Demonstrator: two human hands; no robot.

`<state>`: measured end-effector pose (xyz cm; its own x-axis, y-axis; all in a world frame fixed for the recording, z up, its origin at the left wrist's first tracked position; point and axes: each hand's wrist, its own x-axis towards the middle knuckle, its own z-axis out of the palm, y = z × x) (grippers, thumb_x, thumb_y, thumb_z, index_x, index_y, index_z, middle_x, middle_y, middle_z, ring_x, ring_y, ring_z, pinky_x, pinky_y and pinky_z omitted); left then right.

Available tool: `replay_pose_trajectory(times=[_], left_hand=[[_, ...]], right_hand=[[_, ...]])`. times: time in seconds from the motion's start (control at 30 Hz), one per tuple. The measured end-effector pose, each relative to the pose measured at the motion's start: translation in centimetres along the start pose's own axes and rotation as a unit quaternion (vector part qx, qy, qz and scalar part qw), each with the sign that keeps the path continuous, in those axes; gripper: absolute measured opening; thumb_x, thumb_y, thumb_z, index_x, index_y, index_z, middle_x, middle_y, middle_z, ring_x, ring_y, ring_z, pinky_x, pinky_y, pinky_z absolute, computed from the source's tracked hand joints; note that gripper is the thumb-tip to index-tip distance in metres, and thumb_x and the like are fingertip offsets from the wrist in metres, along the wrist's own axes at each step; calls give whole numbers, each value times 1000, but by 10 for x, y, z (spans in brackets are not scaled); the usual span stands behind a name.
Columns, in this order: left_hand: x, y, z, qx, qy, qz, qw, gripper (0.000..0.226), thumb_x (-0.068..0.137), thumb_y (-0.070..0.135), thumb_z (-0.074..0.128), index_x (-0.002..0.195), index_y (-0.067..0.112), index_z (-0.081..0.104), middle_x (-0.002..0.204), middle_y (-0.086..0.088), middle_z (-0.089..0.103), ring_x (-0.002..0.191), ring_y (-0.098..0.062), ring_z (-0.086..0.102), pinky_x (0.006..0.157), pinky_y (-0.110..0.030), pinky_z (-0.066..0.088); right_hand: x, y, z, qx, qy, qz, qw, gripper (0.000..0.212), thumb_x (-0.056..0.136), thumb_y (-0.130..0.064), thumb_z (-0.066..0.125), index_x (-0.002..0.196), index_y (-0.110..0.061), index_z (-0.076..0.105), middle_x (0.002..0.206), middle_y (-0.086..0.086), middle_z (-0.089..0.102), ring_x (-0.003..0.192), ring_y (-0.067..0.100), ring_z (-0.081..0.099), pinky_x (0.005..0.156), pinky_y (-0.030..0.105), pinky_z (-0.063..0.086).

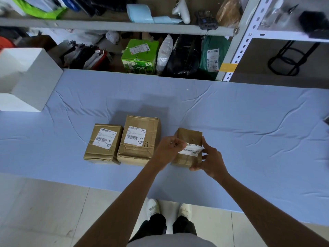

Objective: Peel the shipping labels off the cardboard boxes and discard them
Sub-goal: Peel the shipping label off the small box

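Observation:
Three cardboard boxes stand in a row on the blue-covered table (249,122). The left box (99,150) and the middle box (135,154) each carry a full white shipping label on top, the left label (105,139) and the middle label (136,136). On the small right box (189,138) a white label (192,150) is partly lifted. My left hand (169,148) pinches its left end. My right hand (210,159) grips the box's right side and touches the label's right end.
White boxes (26,77) sit at the table's far left. Behind the table a metal shelf (236,41) holds a green parcel (140,56), bags and other packages. Tiled floor and my shoes (153,207) lie below the table's near edge.

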<state>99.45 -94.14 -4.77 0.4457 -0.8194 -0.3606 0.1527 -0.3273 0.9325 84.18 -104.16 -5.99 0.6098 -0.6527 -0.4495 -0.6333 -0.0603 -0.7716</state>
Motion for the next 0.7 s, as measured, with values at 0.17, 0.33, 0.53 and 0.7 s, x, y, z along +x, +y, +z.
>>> replay_pose_trajectory(times=[0.17,0.33,0.53,0.7], left_hand=[[1,-1,1,1,8,-3,1000,14,85,17,66,71,21,66,90,-7,70,83,-18,64,79,-33,50],[2,-2,0,14,15,-8,1000,12,85,21,65,73,21,66,91,-6,71,87,-22,67,83,-38,53],[1,-2,1,28,12,-3,1000,12,85,25,65,73,22,66,97,-10,71,91,-25,67,87,-44,53],[0,-1,1,22,7,-1,1000,13,81,32,65,78,19,69,100,-12,72,95,-30,67,90,-47,53]], right_hand=[[1,1,0,3,-2,2,1000,128,46,2,89,151,-20,20,108,3,66,78,16,66,58,9,49],[2,2,2,3,-6,2,1000,127,46,1,89,151,-20,21,108,3,66,77,13,66,56,8,50],[2,4,3,-1,-3,-1,1000,127,46,-1,90,151,-21,21,108,4,66,78,14,66,55,9,50],[3,5,3,2,-4,0,1000,129,45,0,90,151,-21,21,108,4,66,77,12,66,57,11,51]])
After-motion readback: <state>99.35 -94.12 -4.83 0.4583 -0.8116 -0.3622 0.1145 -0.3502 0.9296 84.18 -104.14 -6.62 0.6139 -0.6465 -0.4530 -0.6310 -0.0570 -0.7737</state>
